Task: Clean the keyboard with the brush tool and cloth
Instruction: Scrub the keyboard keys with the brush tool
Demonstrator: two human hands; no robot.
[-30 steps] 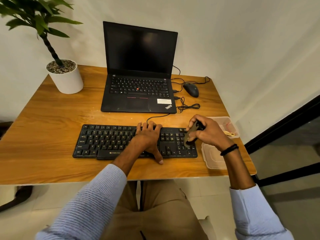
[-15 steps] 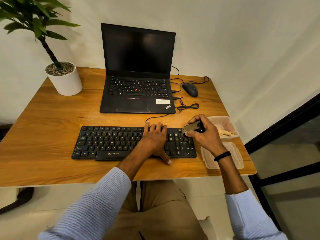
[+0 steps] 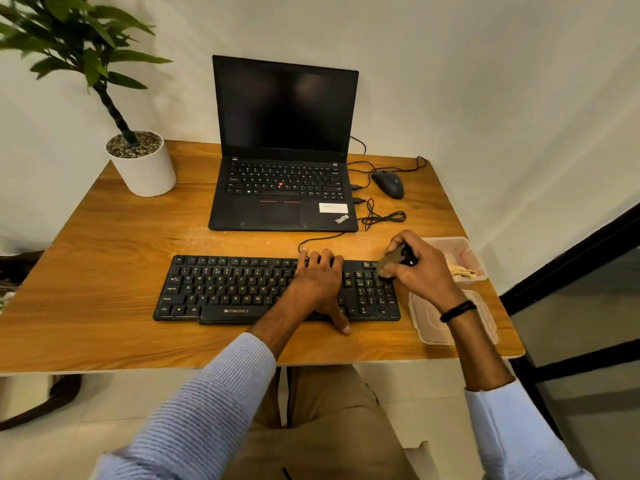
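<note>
1. Fingers [image 3: 403,236] of the right hand [image 3: 424,270] are clenched round the brush tool [image 3: 394,259], gripping it. Its pale end points down at the far right corner of the keyboard [image 3: 225,289], over the number pad. Contact with the keys cannot be confirmed.
2. Left hand [image 3: 320,282] lies flat on the keyboard, right of its centre. Its fingers are straight and released, reaching the far edge. The thumb extends past the near edge onto the table [image 3: 104,271].
3. Cloth [image 3: 462,270], yellowish and crumpled, lies in a clear container [image 3: 450,242] just right of the keyboard's far corner. Neither hand touches it.
4. Clear lid [image 3: 429,323] lies just right of the keyboard's near corner, partly under the right wrist.
5. Beyond the keyboard stands an open laptop [image 3: 284,150] with a dark screen. A mouse [image 3: 388,183] lies beyond and to the right, and a plant pot [image 3: 145,171] stands beyond and to the left.
</note>
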